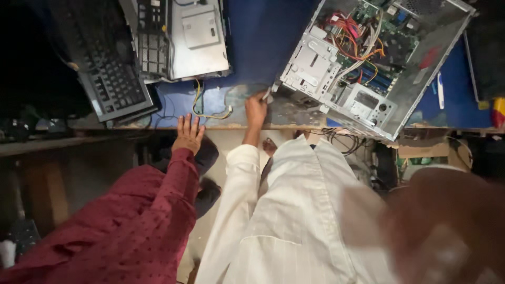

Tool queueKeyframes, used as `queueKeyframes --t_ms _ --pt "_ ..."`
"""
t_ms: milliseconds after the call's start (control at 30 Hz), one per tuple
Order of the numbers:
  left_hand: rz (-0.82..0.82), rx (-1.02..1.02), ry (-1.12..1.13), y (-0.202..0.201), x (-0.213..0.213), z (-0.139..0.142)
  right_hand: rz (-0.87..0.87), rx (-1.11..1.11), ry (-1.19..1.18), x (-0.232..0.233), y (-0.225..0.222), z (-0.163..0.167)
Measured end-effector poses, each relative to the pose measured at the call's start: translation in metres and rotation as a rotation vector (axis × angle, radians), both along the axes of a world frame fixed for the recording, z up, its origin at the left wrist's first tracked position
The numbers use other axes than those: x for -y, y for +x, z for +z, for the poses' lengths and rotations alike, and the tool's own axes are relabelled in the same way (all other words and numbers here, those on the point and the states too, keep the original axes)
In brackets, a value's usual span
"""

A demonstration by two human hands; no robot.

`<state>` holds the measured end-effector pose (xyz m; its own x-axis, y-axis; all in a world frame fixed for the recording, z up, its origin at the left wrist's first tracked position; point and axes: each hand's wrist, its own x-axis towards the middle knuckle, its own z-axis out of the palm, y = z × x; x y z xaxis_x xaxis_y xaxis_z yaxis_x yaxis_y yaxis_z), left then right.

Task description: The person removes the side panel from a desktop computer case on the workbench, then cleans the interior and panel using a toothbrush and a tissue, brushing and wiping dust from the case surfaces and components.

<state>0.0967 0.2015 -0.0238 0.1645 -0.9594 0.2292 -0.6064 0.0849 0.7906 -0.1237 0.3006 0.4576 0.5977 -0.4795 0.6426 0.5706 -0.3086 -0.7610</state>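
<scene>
PC case (421, 68) by left hand (256, 109)

One head-worn view looks steeply down (fairly high) over the blue table (263, 31)

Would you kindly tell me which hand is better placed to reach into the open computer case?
Probably left. The left hand lies on the blue table right beside the computer case; the right hand is a blur near the camera, off the table.

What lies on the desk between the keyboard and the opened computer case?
In the head view, a grey metal drive unit and yellow cables lie between the keyboard and the computer case, on the blue desk.
</scene>
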Motion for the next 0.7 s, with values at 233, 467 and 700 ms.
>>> queueKeyframes --t_ms 233,467,700 --pt "-0.005 -0.593 0.295 0.005 -0.003 0.023 -0.933 -0.690 0.339 0.059 -0.061 -0.201" --pt "-0.118 -1.009 0.355 0.007 -0.006 0.030 -1.175 -1.168 0.043 0.032 -0.107 -0.346" --pt "-0.110 -0.756 0.143 0.002 -0.002 0.043 -1.225 -1.259 0.008 0.026 -0.088 -0.337"
